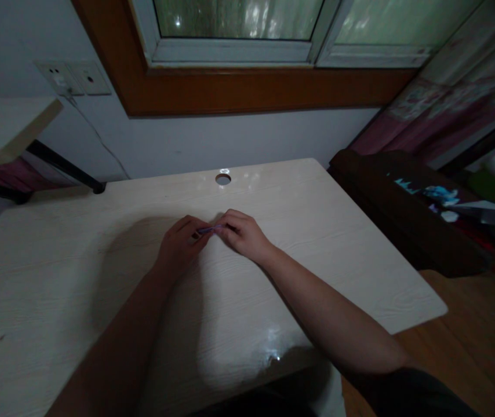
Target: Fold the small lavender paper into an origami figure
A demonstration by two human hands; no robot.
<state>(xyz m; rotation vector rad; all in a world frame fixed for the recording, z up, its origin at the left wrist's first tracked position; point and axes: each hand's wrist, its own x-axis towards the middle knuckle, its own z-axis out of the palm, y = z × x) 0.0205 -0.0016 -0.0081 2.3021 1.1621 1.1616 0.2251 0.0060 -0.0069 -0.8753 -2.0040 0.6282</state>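
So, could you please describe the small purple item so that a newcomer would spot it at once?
Start at the pale wood-grain desk below the window. Nearer than its round hole, the left hand and right hand come together. Pinched between them is the small purple item, its colour setting it apart from hands and desk.

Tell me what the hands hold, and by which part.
A thin purple piece, pinched by the left hand and right hand, apparently at opposite ends; its full shape is hidden.
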